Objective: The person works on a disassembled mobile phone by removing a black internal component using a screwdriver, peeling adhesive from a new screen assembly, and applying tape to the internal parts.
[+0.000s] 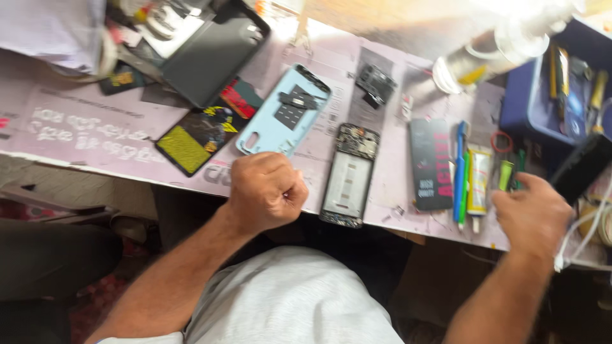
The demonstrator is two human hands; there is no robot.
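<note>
left hand (266,191) is a closed fist holding nothing visible, near the open phone (349,174); right hand (532,213), loosely spread, reaches the glue tube (478,181). a careless sweep could knock the tools off the near edge.

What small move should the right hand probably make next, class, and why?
Probably close the right hand on the green pen-like tool: its fingers are spread right beside that tool, next to the glue tube, while the left hand is a fist beside the opened phone.
</note>
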